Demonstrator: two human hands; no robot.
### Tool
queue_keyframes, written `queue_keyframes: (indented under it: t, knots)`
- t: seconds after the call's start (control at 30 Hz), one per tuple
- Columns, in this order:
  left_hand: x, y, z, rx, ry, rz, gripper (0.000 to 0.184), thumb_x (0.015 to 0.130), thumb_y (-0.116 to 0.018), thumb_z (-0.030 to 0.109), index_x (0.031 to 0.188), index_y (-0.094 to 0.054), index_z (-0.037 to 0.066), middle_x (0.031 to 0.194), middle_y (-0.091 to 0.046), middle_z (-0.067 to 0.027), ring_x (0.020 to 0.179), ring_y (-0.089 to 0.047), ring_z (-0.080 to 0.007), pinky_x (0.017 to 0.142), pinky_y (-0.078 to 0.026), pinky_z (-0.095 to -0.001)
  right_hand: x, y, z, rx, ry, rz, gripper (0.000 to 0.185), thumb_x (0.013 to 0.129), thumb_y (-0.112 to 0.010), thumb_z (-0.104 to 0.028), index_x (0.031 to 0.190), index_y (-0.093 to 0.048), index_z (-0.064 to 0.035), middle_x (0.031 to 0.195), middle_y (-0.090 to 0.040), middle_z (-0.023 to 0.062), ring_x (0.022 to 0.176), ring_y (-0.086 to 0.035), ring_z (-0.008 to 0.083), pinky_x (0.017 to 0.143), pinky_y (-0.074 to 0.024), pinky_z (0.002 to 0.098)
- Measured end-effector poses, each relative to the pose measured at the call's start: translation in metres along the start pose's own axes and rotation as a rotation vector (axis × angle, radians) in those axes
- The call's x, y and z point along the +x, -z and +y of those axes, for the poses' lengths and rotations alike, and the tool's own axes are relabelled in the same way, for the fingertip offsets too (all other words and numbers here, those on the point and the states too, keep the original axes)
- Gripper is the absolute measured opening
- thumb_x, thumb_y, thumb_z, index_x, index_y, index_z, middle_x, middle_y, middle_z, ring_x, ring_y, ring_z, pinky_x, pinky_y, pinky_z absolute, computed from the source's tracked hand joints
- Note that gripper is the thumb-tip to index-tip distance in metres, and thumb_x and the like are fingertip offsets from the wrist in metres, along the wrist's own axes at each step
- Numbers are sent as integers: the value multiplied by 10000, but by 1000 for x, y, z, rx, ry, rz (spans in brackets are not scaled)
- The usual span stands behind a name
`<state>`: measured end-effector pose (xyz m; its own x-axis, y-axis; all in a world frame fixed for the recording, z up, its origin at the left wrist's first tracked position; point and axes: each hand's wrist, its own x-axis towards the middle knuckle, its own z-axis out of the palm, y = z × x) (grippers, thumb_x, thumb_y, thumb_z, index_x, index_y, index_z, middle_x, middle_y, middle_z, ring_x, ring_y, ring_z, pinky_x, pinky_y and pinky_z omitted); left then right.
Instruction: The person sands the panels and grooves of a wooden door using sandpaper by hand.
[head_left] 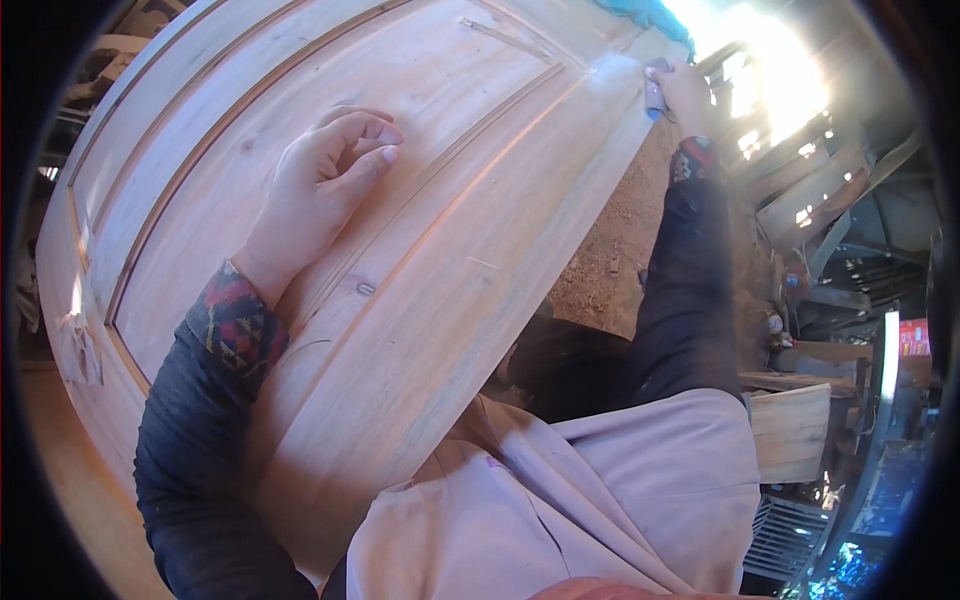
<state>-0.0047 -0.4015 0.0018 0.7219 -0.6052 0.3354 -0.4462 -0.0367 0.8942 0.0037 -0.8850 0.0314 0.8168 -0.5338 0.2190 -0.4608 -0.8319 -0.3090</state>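
Observation:
A large pale wooden panel with raised mouldings and long grooves lies in front of me. Over its middle, my left hand is held with curled fingers, the thumb and index apart, nothing between them. At the panel's far right edge, my right hand grips a small greyish sanding piece against the wood. Part of that piece is hidden by the fingers. Bright glare lies beside this hand.
A blue cloth or bag is at the panel's far end. Wood shavings cover the ground right of the panel. Boards, a slatted crate and a red box stand at the right.

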Motion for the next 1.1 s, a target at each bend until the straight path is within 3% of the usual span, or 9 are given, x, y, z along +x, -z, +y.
queue_keyframes:
  t: [0.2,0.37,0.47,0.57,0.77,0.87,0.97,1.07,1.1]
  knots:
    - [0,6,-1,65,37,-69,196,969,-569,161,1086,-623,14,1229,-543,-74,1089,-511,-125,969,-389,-267,-13,5,-95,246,516,-313,297,769,-711,-249,929,-680,-1,804,-686,114,734,-630,174,683,-486,314]
    - [-1,5,-4,51,34,-43,213,968,-578,192,1081,-627,18,1194,-566,-78,1088,-514,-143,972,-386,-278,18,-9,-83,11,700,-436,264,770,-684,-185,949,-677,8,820,-690,123,755,-637,216,692,-488,334]
    - [-2,3,-4,43,41,-31,218,967,-582,201,1076,-627,17,1178,-573,-79,1083,-513,-147,973,-384,-279,23,1,-79,-116,749,-495,250,770,-668,-146,962,-676,14,830,-692,129,767,-642,240,698,-488,346]
    - [-1,2,0,81,27,-38,218,966,-584,194,1074,-624,9,1167,-574,-76,1079,-510,-137,972,-386,-274,19,-31,-65,-40,778,-310,229,771,-650,-107,964,-675,15,828,-690,138,773,-645,265,700,-489,356]
    - [0,3,-2,51,46,-51,217,963,-589,182,1069,-618,-5,1157,-571,-63,1065,-512,-120,969,-393,-261,17,-26,-74,-218,752,-411,217,812,-601,-143,943,-683,9,851,-677,171,829,-651,287,739,-490,381]
    - [-1,2,-4,52,43,-48,217,964,-589,182,1066,-617,-7,1152,-572,-58,1059,-516,-119,970,-394,-259,6,-1,-90,-632,516,-189,197,818,-584,-169,904,-665,-11,883,-669,180,857,-641,318,739,-473,416]
    - [0,3,-6,64,41,-36,216,964,-590,183,1062,-618,-7,1143,-576,-56,1053,-517,-117,968,-396,-257,-3,-16,-83,-352,928,-190,167,808,-584,-172,883,-644,-35,854,-657,171,829,-626,350,714,-465,432]
    - [-1,1,-6,67,17,-34,218,964,-592,188,1057,-620,-8,1131,-582,-56,1039,-521,-117,961,-402,-257,-3,-1,-93,-665,646,-178,170,811,-580,-185,892,-643,-51,864,-652,169,871,-610,358,737,-469,431]
    - [0,1,-6,62,19,-35,219,964,-593,189,1055,-621,-8,1126,-584,-56,1034,-522,-117,958,-404,-257,-8,-2,-96,-607,701,-157,172,815,-578,-192,891,-644,-53,865,-652,168,875,-611,354,738,-471,426]
